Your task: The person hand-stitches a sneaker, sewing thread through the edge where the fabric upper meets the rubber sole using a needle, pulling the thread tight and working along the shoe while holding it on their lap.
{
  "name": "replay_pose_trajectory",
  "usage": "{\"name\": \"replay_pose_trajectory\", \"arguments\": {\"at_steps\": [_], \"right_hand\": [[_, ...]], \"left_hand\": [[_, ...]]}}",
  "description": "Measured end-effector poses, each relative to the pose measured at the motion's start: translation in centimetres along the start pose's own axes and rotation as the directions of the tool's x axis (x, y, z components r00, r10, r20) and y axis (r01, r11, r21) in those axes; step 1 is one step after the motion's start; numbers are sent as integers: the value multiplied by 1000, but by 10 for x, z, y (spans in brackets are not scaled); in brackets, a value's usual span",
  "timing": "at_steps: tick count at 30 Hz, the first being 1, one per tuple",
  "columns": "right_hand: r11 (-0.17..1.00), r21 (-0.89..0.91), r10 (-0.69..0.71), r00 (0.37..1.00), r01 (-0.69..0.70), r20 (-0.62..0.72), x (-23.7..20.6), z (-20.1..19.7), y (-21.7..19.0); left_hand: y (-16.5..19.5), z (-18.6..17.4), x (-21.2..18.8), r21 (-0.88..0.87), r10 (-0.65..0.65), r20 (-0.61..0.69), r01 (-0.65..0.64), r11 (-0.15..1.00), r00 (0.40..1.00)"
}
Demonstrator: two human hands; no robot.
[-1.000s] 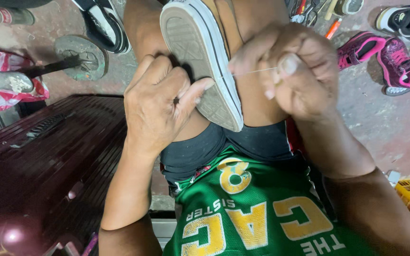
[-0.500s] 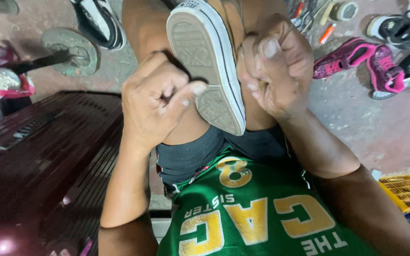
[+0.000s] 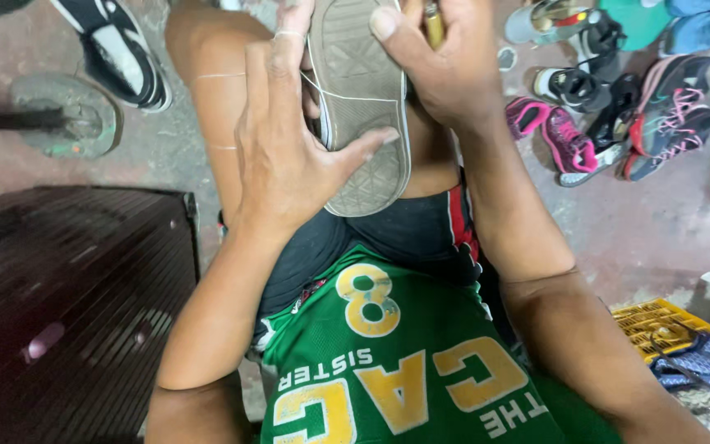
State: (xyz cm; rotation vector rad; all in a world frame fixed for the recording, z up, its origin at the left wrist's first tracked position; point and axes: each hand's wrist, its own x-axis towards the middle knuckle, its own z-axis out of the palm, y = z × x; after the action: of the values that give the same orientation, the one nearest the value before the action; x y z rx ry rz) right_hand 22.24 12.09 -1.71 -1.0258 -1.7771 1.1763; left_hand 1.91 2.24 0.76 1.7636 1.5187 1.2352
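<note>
A shoe with a grey patterned sole stands sole-up between my knees. My left hand holds its left side, with the thumb pressed across the sole and the fingers spread upward. A thin pale thread runs from the sole's edge across those fingers. My right hand grips the shoe's upper right edge, its thumb on the sole, and also holds a slim yellowish tool upright.
A dark ribbed case lies at the left. Several shoes, pink and dark, are scattered on the concrete floor at the right. A black-and-white sneaker and a round metal base lie upper left. A yellow crate sits lower right.
The shoe has turned so its sole faces me squarely. My left hand opened from a closed grip to spread fingers. My right hand rose to the shoe's top edge.
</note>
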Motion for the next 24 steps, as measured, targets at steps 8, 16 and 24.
{"name": "replay_pose_trajectory", "arguments": {"at_steps": [8,16,24], "right_hand": [[998,39,-42,999,43,-7,3,-11,16],[997,-33,-76,995,74,-61,-2,-18,39],[989,140,-38,998,45,-57,-4,-27,53]], "left_hand": [[-31,5,-6,-587,-238,117,260,766,964],[-55,-5,-40,-572,-215,-55,145,807,975],[-66,7,-65,-573,-336,42,298,764,941]]}}
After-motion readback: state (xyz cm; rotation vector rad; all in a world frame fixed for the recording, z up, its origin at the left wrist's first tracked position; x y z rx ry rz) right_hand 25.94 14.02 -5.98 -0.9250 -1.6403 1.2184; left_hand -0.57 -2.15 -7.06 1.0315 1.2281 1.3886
